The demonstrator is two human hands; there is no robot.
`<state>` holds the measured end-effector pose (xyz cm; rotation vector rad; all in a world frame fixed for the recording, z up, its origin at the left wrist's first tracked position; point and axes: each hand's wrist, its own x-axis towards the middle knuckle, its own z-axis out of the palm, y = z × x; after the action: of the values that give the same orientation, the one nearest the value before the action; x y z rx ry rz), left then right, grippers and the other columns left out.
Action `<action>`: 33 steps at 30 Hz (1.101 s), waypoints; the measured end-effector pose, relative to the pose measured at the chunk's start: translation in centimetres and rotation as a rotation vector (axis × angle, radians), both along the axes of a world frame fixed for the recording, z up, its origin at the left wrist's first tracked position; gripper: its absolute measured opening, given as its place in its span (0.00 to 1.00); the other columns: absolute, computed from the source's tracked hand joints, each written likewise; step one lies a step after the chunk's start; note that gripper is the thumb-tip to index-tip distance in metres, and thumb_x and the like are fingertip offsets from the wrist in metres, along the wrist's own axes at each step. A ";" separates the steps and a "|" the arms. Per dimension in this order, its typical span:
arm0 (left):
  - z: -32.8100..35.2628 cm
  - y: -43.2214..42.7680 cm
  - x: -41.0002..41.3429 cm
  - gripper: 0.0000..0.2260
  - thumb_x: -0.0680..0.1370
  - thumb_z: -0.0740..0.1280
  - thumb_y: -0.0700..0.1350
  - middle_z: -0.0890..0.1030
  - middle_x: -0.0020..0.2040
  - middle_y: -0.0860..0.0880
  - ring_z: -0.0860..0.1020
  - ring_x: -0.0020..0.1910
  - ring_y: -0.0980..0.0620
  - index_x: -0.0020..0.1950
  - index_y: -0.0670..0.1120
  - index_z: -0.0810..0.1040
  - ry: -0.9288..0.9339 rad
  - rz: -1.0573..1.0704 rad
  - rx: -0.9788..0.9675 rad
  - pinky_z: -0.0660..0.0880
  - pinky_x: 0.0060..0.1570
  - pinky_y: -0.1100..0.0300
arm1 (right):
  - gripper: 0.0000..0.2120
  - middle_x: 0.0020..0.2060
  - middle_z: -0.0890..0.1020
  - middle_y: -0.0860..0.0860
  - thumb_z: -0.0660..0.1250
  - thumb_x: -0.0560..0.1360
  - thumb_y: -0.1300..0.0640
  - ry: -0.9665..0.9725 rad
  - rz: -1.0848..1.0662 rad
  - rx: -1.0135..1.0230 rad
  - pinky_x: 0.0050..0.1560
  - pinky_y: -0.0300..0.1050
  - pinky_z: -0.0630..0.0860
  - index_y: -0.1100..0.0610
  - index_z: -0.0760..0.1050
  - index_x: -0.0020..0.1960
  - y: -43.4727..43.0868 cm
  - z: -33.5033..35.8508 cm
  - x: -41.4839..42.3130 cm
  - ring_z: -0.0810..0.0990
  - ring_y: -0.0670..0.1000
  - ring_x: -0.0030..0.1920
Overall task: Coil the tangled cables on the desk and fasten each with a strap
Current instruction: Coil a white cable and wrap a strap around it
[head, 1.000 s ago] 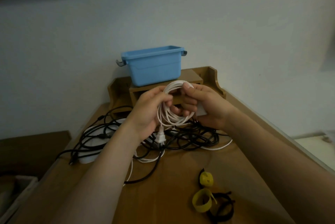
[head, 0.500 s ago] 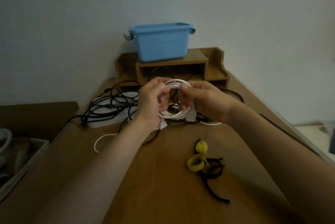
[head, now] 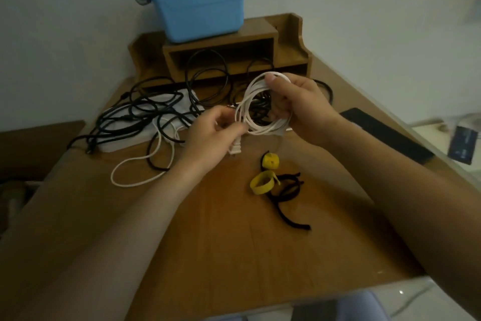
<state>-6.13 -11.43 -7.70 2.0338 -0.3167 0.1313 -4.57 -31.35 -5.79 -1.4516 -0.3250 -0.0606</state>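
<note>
1. Wooden desk (head: pixel 234 255) fills the head view in dim light. A blue bin (head: pixel 200 6) sits on a wooden organizer (head: pixel 286 45) at 12 o'clock.
2. White cable (head: pixel 260 131) is held above the desk centre, wound into a coil. Right hand (head: pixel 302 110) grips the coil's 1-to-4 o'clock side, with the thumb clamped on top and the fingers curled through the loops.
3. Left hand (head: pixel 208 138) pinches the cable at the coil's 8 o'clock, fingertips closed on it. The plug (head: pixel 235 150) hangs just below.
4. Black cables (head: pixel 145 112) lie tangled at 10 o'clock. A loose white loop (head: pixel 135 182) lies at 8 o'clock.
5. Yellow straps (head: pixel 261 182) and black straps (head: pixel 286 198) lie on the desk at 5 o'clock from the coil, well apart from the tangle.
</note>
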 end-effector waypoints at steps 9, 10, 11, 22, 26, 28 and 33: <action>0.5 0.3 -0.6 0.07 0.76 0.74 0.45 0.79 0.45 0.50 0.78 0.42 0.52 0.51 0.48 0.79 -0.374 -0.142 0.051 0.77 0.38 0.61 | 0.12 0.37 0.75 0.59 0.66 0.82 0.52 0.041 -0.083 -0.065 0.38 0.44 0.72 0.61 0.81 0.54 -0.9 -1.4 1.2 0.70 0.54 0.33; 0.8 0.1 -1.2 0.07 0.76 0.74 0.47 0.79 0.45 0.51 0.79 0.43 0.50 0.51 0.47 0.80 -0.362 -0.304 0.083 0.77 0.38 0.59 | 0.11 0.34 0.76 0.56 0.66 0.82 0.52 0.051 -0.070 -0.059 0.37 0.43 0.71 0.59 0.81 0.52 -0.9 -1.5 1.2 0.70 0.52 0.32; 1.0 -0.2 -1.8 0.09 0.75 0.74 0.51 0.80 0.45 0.52 0.79 0.44 0.49 0.51 0.48 0.81 -0.327 -0.442 0.141 0.76 0.38 0.60 | 0.09 0.32 0.74 0.52 0.66 0.82 0.53 0.060 -0.057 -0.049 0.35 0.42 0.70 0.58 0.81 0.51 -1.0 -1.6 1.2 0.69 0.49 0.31; 0.1 -0.6 -1.9 0.02 0.79 0.71 0.45 0.83 0.45 0.55 0.81 0.47 0.55 0.47 0.53 0.81 -0.056 -0.584 0.279 0.75 0.46 0.66 | 0.10 0.29 0.76 0.46 0.68 0.81 0.53 0.086 -0.069 -0.110 0.35 0.43 0.69 0.60 0.81 0.51 -1.3 -2.4 1.7 0.70 0.46 0.29; 1.3 0.3 -1.2 0.07 0.80 0.67 0.47 0.86 0.40 0.45 0.81 0.39 0.44 0.51 0.45 0.80 0.134 -0.545 0.127 0.75 0.36 0.61 | 0.09 0.29 0.76 0.46 0.68 0.81 0.53 0.074 -0.065 -0.110 0.34 0.42 0.69 0.58 0.81 0.48 -1.4 -2.5 1.7 0.69 0.46 0.29; 1.3 0.4 -1.0 0.11 0.80 0.65 0.50 0.86 0.38 0.44 0.80 0.36 0.42 0.53 0.42 0.79 0.208 -0.511 0.157 0.74 0.34 0.59 | 0.11 0.29 0.75 0.46 0.68 0.81 0.52 0.070 -0.072 -0.119 0.34 0.42 0.69 0.60 0.81 0.49 -1.5 -2.6 1.9 0.69 0.46 0.28; 1.5 1.0 -0.8 0.12 0.85 0.58 0.52 0.85 0.37 0.40 0.78 0.28 0.48 0.54 0.44 0.75 0.459 -0.521 0.205 0.69 0.26 0.62 | 0.21 0.32 0.73 0.53 0.68 0.81 0.51 0.068 -0.058 -0.129 0.35 0.43 0.68 0.71 0.77 0.59 -1.8 -2.8 2.2 0.68 0.47 0.29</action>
<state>-6.93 -10.47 -6.16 2.0412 -0.5685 -0.7029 -2.38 -33.13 -8.58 -1.5879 -0.2349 -0.0379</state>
